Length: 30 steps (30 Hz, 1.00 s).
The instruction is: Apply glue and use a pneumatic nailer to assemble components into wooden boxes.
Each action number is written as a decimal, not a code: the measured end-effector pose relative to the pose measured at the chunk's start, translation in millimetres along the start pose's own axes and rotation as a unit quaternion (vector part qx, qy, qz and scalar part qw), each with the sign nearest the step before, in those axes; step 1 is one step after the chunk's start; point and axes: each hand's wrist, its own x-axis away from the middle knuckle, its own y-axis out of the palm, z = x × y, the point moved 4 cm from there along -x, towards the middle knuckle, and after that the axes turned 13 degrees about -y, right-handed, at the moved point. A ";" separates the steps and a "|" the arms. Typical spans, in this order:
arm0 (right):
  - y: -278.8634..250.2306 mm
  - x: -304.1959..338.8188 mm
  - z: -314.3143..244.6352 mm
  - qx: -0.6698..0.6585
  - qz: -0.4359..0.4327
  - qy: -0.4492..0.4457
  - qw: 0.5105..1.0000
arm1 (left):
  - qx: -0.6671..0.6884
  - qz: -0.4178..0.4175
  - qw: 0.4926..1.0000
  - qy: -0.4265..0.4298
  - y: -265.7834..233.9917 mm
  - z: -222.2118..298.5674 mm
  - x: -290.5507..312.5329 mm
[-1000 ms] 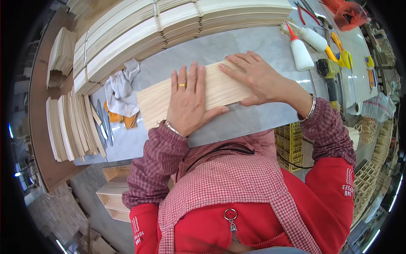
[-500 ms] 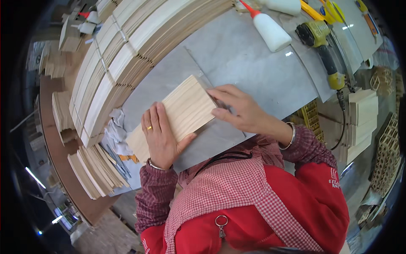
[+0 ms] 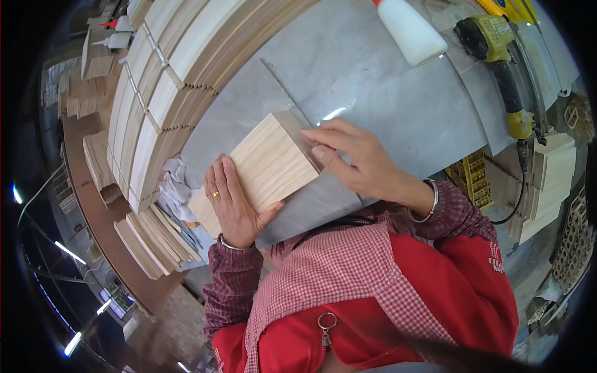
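Observation:
A pale wooden box-like piece (image 3: 273,161) lies slantwise before me on the grey tabletop, its large grained face up and its right end face showing. Across its left part rests my left hand (image 3: 233,202), fingers laid over the wood and thumb along the near edge, gripping it. My right hand (image 3: 351,155) is at the right end, its fingertips close to the end face and thumb and forefinger apart. Nothing shows in that hand; whether its fingertips touch the wood is hard to tell.
Strapped stacks of wooden boards (image 3: 186,56) stand at far left, with thin boards (image 3: 152,242) and a white rag (image 3: 175,189) nearer. A white glue bottle (image 3: 410,31) lies at the back. A yellow-black air nailer (image 3: 497,56) with a hose is at far right.
The box has tipped slightly, so more of its right end face shows. My right hand has shifted a little off that end. The view has moved slightly.

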 end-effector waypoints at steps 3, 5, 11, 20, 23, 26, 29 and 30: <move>-3.5 10.9 -1.2 -0.014 0.000 -0.019 1.000 | 0.001 0.004 1.000 -0.001 -1.3 -0.6 -1.6; -0.8 13.3 -3.4 0.007 0.004 -0.035 0.999 | 0.002 0.002 1.000 -0.004 0.0 -0.5 -3.3; 5.2 27.1 -11.7 0.093 0.039 -0.093 0.991 | 0.002 0.010 1.000 0.002 0.5 1.3 -2.8; 10.5 26.9 -20.8 0.166 0.063 -0.117 0.977 | 0.061 0.044 0.997 -0.006 -11.3 2.0 -0.2; 10.1 24.2 -21.8 0.189 0.042 -0.133 0.972 | 0.124 0.109 0.984 -0.060 -33.4 -15.9 24.7; 4.9 24.3 -28.9 0.242 0.015 -0.103 0.965 | 0.197 0.142 0.935 -0.258 -43.2 -60.7 74.9; 9.1 20.3 -38.2 0.200 -0.007 -0.053 0.978 | 0.342 0.179 0.821 -0.420 -22.1 -88.2 127.6; 11.0 19.9 -38.8 0.194 -0.010 -0.031 0.980 | 0.387 0.183 0.798 -0.424 -13.5 -90.7 136.7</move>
